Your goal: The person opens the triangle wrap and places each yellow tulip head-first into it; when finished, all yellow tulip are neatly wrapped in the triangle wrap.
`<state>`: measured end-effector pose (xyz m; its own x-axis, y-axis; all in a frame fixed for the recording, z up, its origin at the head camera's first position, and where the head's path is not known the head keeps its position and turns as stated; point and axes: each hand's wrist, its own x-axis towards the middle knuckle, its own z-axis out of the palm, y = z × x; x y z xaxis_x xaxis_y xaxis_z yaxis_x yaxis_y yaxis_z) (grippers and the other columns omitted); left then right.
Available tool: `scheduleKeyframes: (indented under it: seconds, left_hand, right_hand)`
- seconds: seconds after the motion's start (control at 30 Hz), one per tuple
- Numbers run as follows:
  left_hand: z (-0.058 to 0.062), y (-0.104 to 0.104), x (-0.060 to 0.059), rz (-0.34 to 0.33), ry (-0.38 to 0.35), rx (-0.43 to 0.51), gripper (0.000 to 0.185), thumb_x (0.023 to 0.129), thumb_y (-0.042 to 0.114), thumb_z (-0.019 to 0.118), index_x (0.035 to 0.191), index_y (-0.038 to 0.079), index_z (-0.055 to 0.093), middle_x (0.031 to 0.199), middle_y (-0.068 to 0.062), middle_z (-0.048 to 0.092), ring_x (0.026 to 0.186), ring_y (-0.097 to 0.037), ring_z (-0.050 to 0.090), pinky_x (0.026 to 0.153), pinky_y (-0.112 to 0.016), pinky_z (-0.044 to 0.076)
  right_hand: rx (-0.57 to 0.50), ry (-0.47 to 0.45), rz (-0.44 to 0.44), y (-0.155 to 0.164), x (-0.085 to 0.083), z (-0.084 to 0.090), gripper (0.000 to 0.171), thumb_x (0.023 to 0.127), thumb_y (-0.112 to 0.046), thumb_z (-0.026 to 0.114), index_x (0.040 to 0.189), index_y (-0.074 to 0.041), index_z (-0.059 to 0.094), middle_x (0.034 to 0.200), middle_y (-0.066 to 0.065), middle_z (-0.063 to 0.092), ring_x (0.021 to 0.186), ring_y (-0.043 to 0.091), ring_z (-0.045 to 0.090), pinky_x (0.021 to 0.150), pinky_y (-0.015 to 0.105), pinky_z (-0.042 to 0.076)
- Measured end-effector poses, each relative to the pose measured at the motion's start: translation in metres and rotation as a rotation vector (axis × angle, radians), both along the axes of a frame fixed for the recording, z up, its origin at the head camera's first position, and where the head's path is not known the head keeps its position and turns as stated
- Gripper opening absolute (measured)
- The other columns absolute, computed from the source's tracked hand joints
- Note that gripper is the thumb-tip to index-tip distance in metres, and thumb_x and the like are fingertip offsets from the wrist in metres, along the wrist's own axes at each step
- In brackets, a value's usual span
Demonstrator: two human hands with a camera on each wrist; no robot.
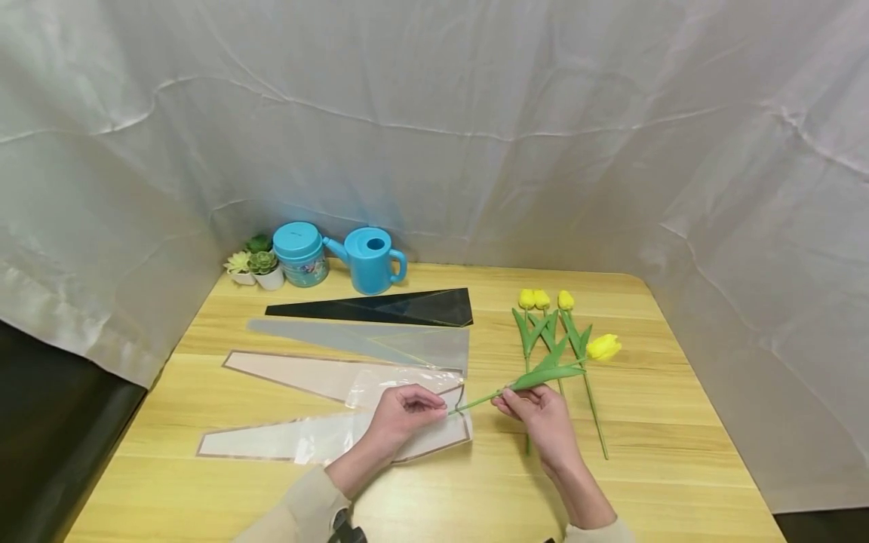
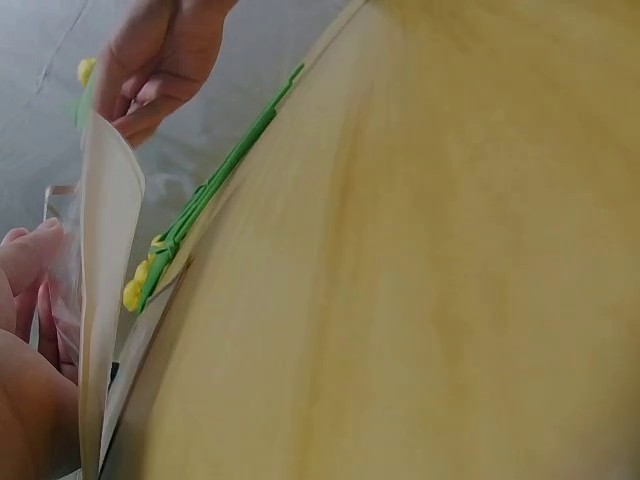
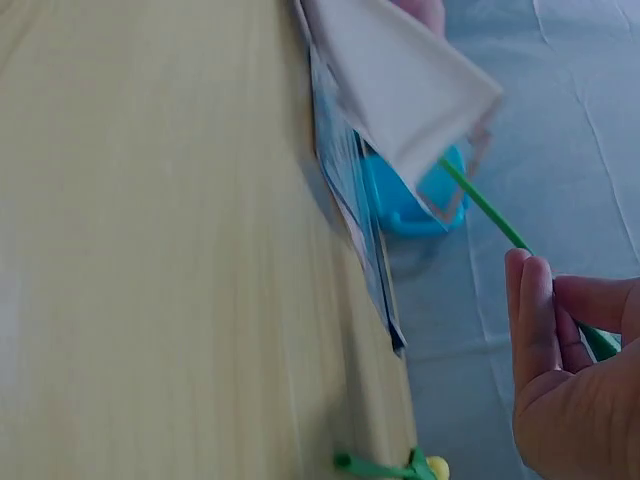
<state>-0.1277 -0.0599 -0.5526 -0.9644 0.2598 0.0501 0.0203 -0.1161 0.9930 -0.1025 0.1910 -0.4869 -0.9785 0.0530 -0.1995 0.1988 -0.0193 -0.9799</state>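
Observation:
My right hand [image 1: 543, 422] pinches the green stem of a yellow tulip [image 1: 551, 372] between thumb and fingers, below its leaves. The bloom points to the right, and the stem's lower end reaches into the mouth of a white flower sleeve [image 1: 434, 441] with a brown border. My left hand [image 1: 400, 415] grips this sleeve near its wide end, thumb and fingertips at the mouth. From the left wrist, the sleeve [image 2: 110, 220] stands raised and spread beside the fingers. In the right wrist view, the stem [image 3: 485, 207] runs from the fingers to the sleeve's opening.
Three more yellow tulips [image 1: 566, 300] lie on the right. Further sleeves lie behind the left hand: a pinkish one [image 1: 292, 371], a grey one [image 1: 407, 347] and a black one [image 1: 380, 308]. At the back stand a blue watering can [image 1: 371, 264], a lidded tub [image 1: 299, 253] and small potted succulents [image 1: 263, 264].

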Motion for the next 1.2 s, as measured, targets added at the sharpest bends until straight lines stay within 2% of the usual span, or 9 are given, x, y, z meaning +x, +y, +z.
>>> scheduleKeyframes:
  seconds: [0.2, 0.37, 0.57, 0.7, 1.0, 1.2]
  left_hand:
    - [0.003, 0.005, -0.003, -0.005, 0.025, -0.039, 0.021, 0.082, 0.002, 0.086, 0.099, -0.006, 0.076, 0.098, -0.018, 0.078, 0.081, -0.006, 0.071, 0.077, -0.021, 0.058]
    - [0.006, 0.01, -0.005, -0.003, 0.03, -0.046, 0.021, 0.081, 0.002, 0.086, 0.098, -0.006, 0.077, 0.1, -0.024, 0.077, 0.08, -0.006, 0.07, 0.076, -0.02, 0.058]
    - [0.008, 0.013, -0.006, 0.0, 0.045, -0.045, 0.02, 0.082, 0.003, 0.086, 0.098, -0.005, 0.077, 0.099, -0.024, 0.077, 0.08, -0.006, 0.07, 0.075, -0.019, 0.056]
    - [0.008, 0.015, -0.006, 0.003, 0.04, -0.048, 0.02, 0.081, 0.003, 0.086, 0.097, -0.005, 0.077, 0.098, -0.024, 0.077, 0.079, -0.006, 0.069, 0.074, -0.019, 0.056]
    - [0.01, 0.019, -0.007, 0.004, 0.053, -0.045, 0.019, 0.081, 0.002, 0.086, 0.096, -0.005, 0.077, 0.096, -0.025, 0.076, 0.077, -0.005, 0.068, 0.072, -0.019, 0.055]
    - [0.009, 0.022, -0.007, 0.01, 0.023, -0.071, 0.018, 0.081, 0.003, 0.087, 0.095, -0.004, 0.078, 0.095, -0.024, 0.077, 0.075, -0.005, 0.067, 0.07, -0.018, 0.054]
  right_hand:
    - [-0.008, -0.012, -0.003, -0.016, -0.002, -0.005, 0.021, 0.099, 0.001, 0.066, 0.116, 0.013, 0.062, 0.106, 0.024, 0.073, 0.09, 0.021, 0.076, 0.085, 0.031, 0.062]
    - [0.038, -0.013, 0.005, -0.023, -0.003, -0.007, 0.023, 0.097, -0.003, 0.07, 0.115, 0.011, 0.064, 0.102, 0.02, 0.072, 0.085, 0.022, 0.072, 0.078, 0.033, 0.063]
    - [0.111, -0.023, 0.012, -0.027, -0.003, -0.011, 0.025, 0.097, -0.009, 0.072, 0.114, 0.009, 0.067, 0.094, 0.012, 0.071, 0.076, 0.018, 0.065, 0.069, 0.03, 0.06]
    - [0.135, -0.027, 0.009, -0.029, -0.004, -0.013, 0.023, 0.096, -0.009, 0.074, 0.111, 0.007, 0.068, 0.089, 0.011, 0.07, 0.073, 0.017, 0.062, 0.066, 0.028, 0.056]
    - [0.164, -0.045, 0.031, -0.032, -0.004, -0.016, 0.015, 0.093, -0.007, 0.075, 0.102, 0.004, 0.071, 0.075, 0.005, 0.063, 0.063, 0.012, 0.053, 0.055, 0.022, 0.046]
    - [0.164, -0.072, 0.05, -0.032, -0.006, -0.02, 0.012, 0.093, -0.009, 0.076, 0.098, 0.001, 0.073, 0.072, 0.006, 0.063, 0.056, 0.014, 0.052, 0.048, 0.021, 0.043]
